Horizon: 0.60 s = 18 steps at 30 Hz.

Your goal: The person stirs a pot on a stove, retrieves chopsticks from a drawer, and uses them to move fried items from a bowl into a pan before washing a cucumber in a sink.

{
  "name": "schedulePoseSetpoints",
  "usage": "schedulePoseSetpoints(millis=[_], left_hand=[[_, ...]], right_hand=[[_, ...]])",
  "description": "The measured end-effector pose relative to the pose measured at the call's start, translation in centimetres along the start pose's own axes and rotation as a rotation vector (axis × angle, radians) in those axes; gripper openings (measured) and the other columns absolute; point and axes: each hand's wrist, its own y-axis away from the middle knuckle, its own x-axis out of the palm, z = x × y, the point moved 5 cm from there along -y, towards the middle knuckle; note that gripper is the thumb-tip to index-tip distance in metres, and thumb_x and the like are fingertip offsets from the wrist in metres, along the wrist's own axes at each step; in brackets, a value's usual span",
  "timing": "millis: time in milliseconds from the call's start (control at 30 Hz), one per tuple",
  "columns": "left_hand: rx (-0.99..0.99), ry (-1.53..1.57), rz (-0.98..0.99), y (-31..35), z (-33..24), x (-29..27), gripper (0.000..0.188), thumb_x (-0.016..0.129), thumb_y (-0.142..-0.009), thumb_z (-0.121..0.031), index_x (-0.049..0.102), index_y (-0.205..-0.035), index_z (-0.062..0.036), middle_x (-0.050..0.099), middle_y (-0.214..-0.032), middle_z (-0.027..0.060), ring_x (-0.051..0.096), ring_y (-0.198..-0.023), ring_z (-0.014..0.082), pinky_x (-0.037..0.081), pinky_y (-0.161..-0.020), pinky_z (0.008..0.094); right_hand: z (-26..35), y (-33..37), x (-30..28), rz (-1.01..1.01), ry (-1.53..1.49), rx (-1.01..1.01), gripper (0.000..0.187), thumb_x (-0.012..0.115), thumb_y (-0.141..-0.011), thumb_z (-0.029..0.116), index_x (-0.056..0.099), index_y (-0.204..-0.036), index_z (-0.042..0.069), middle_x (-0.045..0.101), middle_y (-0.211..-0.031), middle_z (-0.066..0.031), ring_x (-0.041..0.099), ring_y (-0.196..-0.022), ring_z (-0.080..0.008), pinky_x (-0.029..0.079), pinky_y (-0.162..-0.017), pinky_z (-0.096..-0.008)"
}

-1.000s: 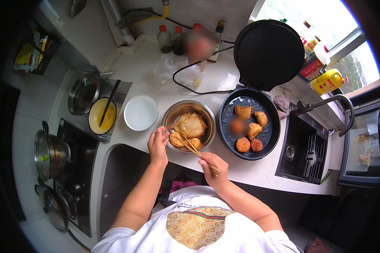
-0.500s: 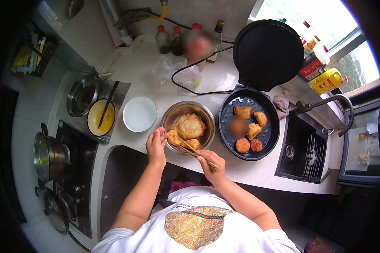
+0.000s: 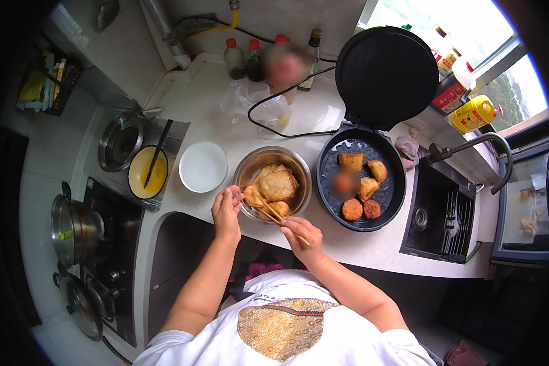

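Wooden chopsticks [image 3: 271,213] are gripped in my right hand [image 3: 302,236], closed around them just outside the near rim of a steel bowl [image 3: 306,196]. Their tips reach into the bowl, against a golden fried piece [image 3: 254,196] at its left side. A larger flat fried piece [image 3: 279,185] and a rounded one [image 3: 279,208] lie in the same bowl. At the bowl's near-left rim, my left hand [image 3: 227,216] is raised with palm toward the food and fingers apart, holding nothing. Whether its fingertips touch the fried piece is hard to tell.
An open black electric pan [image 3: 378,215] with several browned pieces stands right of the bowl, its lid [image 3: 387,76] raised. Left are a white bowl [image 3: 203,168] and a bowl of yellow liquid [image 3: 155,183] with dark chopsticks. A sink [image 3: 430,238] lies at right, a stove [image 3: 113,256] at left.
My right hand and the chopsticks have shifted very slightly. The fried piece at their tips is a little farther right. My left hand stays at the bowl's rim.
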Motion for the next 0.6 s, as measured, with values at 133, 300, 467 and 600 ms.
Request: schedulePoseSetpoints(millis=[133,300,467,600], left_hand=[[0.023,-0.029,-0.011,0.0,0.0,0.4,0.032,0.047,-0.094,-0.032,0.055,-0.109,-0.0048,0.057,-0.107,0.0048,0.054,-0.096,0.0146,0.04,-0.086,0.031],[0.013,-0.045,0.016,0.2,0.3,1.1,0.033,0.048,-0.093,-0.032,0.053,-0.111,-0.0046,0.055,-0.109,0.0065,0.052,-0.099,0.0168,0.039,-0.085,0.0321],[0.007,-0.063,0.015,0.6,0.6,1.2,0.033,0.048,-0.093,-0.032,0.053,-0.112,-0.0046,0.055,-0.109,0.0065,0.052,-0.1,0.0171,0.039,-0.085,0.0327],[0.029,-0.072,0.004,0.8,0.3,1.5,0.033,0.046,-0.094,-0.031,0.054,-0.111,-0.0043,0.056,-0.11,0.0065,0.052,-0.099,0.0161,0.039,-0.086,0.0328]], right_hand=[[-0.1,0.0,-0.3,-0.062,0.005,-0.018,0.009,0.068,-0.077,0.006,0.065,-0.085,0.003,0.065,-0.087,-0.0099,0.064,-0.074,-0.0236,0.051,-0.064,-0.0289],[-0.8,-0.4,-0.1,-0.188,-0.063,0.093,0.005,0.066,-0.079,0.004,0.064,-0.083,0.001,0.065,-0.084,-0.0115,0.064,-0.075,-0.0221,0.05,-0.068,-0.028],[-3.2,0.0,0.3,-0.32,-0.206,0.305,0.007,0.063,-0.083,0.004,0.064,-0.083,-0.002,0.065,-0.082,-0.0102,0.061,-0.073,-0.0162,0.048,-0.068,-0.0254],[-6.1,0.7,0.0,-0.507,-0.533,0.644,0.014,0.061,-0.086,0.009,0.063,-0.084,-0.004,0.064,-0.081,-0.0078,0.063,-0.071,-0.0149,0.054,-0.062,-0.0255]])
